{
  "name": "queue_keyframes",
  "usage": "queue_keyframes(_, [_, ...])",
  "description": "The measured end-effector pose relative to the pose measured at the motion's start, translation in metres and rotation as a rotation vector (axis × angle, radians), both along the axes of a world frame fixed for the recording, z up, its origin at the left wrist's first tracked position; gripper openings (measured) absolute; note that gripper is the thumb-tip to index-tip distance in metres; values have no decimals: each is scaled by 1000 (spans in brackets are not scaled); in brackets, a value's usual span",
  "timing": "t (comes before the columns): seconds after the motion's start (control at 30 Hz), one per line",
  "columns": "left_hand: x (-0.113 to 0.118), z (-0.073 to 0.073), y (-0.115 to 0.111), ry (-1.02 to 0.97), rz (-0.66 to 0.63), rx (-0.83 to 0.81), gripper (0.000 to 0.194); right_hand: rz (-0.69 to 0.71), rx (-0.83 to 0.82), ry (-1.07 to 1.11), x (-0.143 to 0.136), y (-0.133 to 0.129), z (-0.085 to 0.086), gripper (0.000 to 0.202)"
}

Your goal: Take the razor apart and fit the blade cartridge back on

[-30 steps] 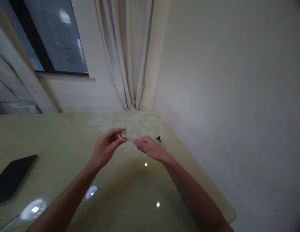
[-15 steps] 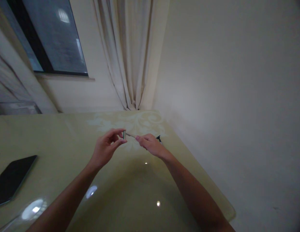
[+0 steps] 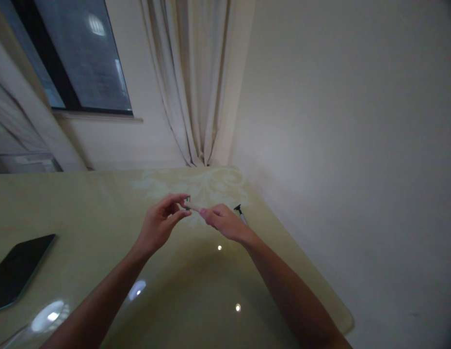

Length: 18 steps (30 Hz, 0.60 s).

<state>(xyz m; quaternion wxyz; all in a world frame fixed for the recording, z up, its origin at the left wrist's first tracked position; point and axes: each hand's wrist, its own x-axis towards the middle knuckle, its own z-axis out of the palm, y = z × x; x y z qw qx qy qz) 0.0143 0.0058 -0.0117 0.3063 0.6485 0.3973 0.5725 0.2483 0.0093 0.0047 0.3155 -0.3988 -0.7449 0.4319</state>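
Between the thumb and fingers of my left hand (image 3: 162, 220) is a small, thin rectangular piece (image 3: 188, 198), held upright by its top and bottom edges. It has dark green and pale parts; its exact kind is too small to tell. My right hand (image 3: 223, 220) grips a slim pale stick-like tool (image 3: 192, 206), whose broader tip points left and overlaps the small piece. Whether the tip touches it I cannot tell. Just beyond my right wrist lies a razor (image 3: 240, 212) with a black T-shaped head and a grey handle, partly hidden by the wrist.
Both hands are above a glossy yellow-green table (image 3: 182, 291) with a pale floral pattern. A dark tablet (image 3: 20, 269) lies at the left. The table's right edge runs beside a plain wall (image 3: 338, 145); a curtain (image 3: 196, 87) hangs behind the far edge.
The pale tool has turned, showing a broader face, and its tip has come left over the small piece. My right hand has moved slightly left, uncovering more of the razor.
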Motion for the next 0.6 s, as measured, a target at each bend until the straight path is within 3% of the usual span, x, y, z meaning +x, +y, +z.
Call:
queue_keyframes(0.2, [1,-1,0,23,17,4,35,-105,44,-71,2,0,2,62])
queue_keyframes(0.6, [2,-4,0,1,-19,-11,38,-76,64,-68,0,0,3,61])
